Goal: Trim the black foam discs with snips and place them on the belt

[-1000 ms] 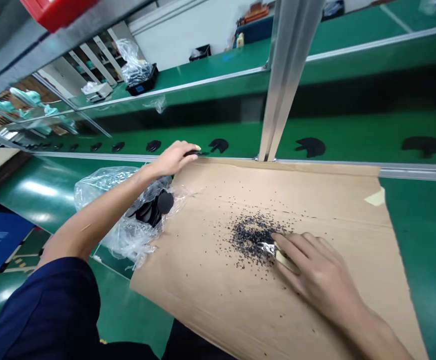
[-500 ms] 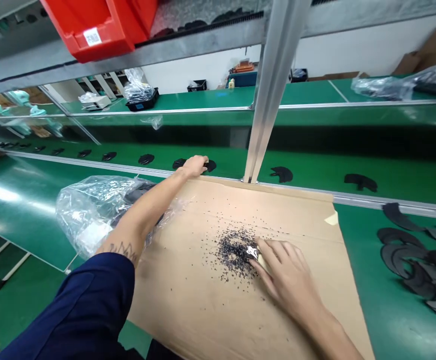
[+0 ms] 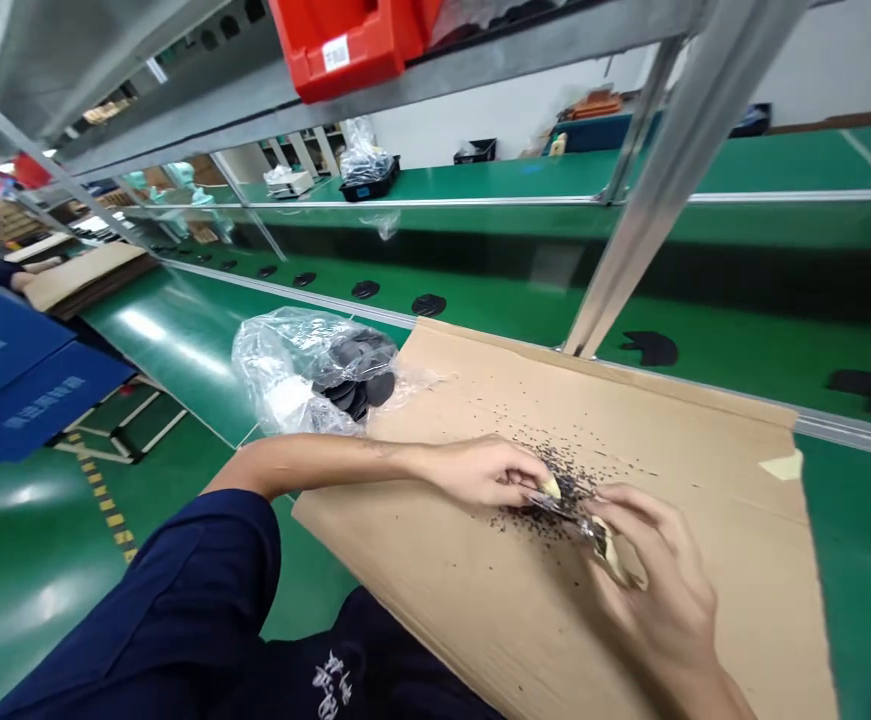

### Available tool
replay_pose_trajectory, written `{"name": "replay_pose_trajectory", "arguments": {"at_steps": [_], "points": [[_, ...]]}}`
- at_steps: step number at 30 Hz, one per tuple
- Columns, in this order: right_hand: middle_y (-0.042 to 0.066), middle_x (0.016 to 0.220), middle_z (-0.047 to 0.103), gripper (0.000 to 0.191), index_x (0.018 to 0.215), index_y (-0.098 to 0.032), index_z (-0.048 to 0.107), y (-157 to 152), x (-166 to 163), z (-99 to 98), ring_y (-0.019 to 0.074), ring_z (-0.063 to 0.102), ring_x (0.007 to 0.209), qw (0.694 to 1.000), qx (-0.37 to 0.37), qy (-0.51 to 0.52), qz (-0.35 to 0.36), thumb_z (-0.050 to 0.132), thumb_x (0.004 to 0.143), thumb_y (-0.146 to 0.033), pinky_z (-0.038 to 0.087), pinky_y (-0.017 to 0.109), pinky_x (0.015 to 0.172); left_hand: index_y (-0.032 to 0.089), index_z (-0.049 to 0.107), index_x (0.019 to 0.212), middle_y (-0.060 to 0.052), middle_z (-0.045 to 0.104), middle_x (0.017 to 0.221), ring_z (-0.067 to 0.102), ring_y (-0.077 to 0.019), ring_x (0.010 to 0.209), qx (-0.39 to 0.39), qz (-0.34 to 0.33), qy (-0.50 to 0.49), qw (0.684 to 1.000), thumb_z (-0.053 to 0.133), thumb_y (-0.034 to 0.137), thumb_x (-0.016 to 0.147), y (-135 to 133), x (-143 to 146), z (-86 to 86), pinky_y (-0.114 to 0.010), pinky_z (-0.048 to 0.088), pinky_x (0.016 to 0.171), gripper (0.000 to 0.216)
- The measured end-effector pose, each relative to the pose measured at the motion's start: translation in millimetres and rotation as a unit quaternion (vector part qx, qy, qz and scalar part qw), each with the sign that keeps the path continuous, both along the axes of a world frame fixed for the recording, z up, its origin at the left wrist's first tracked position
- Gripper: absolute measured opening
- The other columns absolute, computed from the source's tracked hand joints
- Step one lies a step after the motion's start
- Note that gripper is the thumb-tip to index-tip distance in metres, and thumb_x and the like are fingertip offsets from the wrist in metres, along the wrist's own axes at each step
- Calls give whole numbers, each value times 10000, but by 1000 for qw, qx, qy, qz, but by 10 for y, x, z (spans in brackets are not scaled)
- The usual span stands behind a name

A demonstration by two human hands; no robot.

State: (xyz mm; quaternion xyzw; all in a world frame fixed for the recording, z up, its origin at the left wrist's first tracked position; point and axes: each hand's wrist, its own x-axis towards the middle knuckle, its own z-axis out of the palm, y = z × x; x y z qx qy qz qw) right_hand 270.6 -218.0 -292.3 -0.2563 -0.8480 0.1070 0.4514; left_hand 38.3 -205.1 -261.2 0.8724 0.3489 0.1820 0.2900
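Observation:
My left hand (image 3: 491, 472) is closed in a pinch over the cardboard, with a pale yellow cover on a fingertip. A thin black piece (image 3: 551, 505) shows at its fingers, partly hidden and blurred. My right hand (image 3: 664, 570) is wrapped round small metal snips (image 3: 595, 535) with cream-coloured wrapping on the handle. The tips of the snips meet the black piece between both hands. Below them, many tiny black scraps (image 3: 532, 455) lie scattered on the cardboard sheet (image 3: 480, 600).
Left of the cardboard lies a clear plastic bag (image 3: 270, 350) with black flat pieces (image 3: 352, 395). More curved black pieces (image 3: 429, 303) sit along the green belt (image 3: 495, 290) behind. A metal post (image 3: 630, 220) rises at the cardboard's back edge. Blue boxes (image 3: 22, 370) and a person are at far left.
My left hand has come back from the belt to my right hand, bringing a black piece. The snips have moved off the cardboard towards it. My view has turned left.

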Motion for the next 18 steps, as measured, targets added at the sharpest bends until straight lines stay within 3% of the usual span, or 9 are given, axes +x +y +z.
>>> {"name": "replay_pose_trajectory", "arguments": {"at_steps": [4,6,8,10,13,15,18], "points": [[59,915,708,250,1087,-253,614,-39,-58,23,207,705,791,992,-91,-8,90,576,908,-82,575,324,706,250,684,1112,47,784,876,739,-100,710,-30,32,48,998,671,105,915,-226,-93,-83,-159,598,620,246],[48,896,713,153,1038,-253,625,-50,-64,5,192,698,756,986,-145,-4,78,599,924,-154,562,296,679,234,681,1128,19,789,951,754,-118,813,-22,70,94,993,674,211,947,-285,-264,-29,-183,615,730,183],[41,881,712,85,1013,-249,640,-50,-56,-28,185,687,731,980,-196,11,28,636,930,-268,549,285,666,176,688,1079,-71,770,1012,746,-206,944,3,141,158,977,601,332,995,-317,-514,61,-305,617,850,197],[35,857,702,170,999,-244,649,-43,-47,-52,191,680,728,966,-254,38,-31,659,919,-395,544,291,668,99,669,1031,-187,729,1045,717,-309,1027,31,249,239,938,504,343,1029,-312,-805,143,-420,594,864,294],[29,831,673,272,961,-244,641,-33,-50,-41,209,672,761,933,-343,87,-70,666,894,-507,547,309,696,57,606,1109,-260,672,1113,679,-369,1090,55,404,360,839,476,241,1013,-255,-1186,186,-429,564,825,245],[19,801,644,286,922,-247,629,-31,-60,-9,205,648,746,916,-380,104,-69,677,880,-525,538,312,690,84,573,1176,-226,665,1129,680,-358,1071,53,436,413,797,526,205,976,-224,-1341,172,-391,549,797,239],[-9,720,570,281,866,-248,606,-38,-71,32,177,567,659,905,-402,115,-73,701,862,-513,495,297,631,152,557,1205,-142,667,1126,686,-292,1009,49,421,438,793,540,181,959,-252,-1402,170,-327,523,757,248]]}}
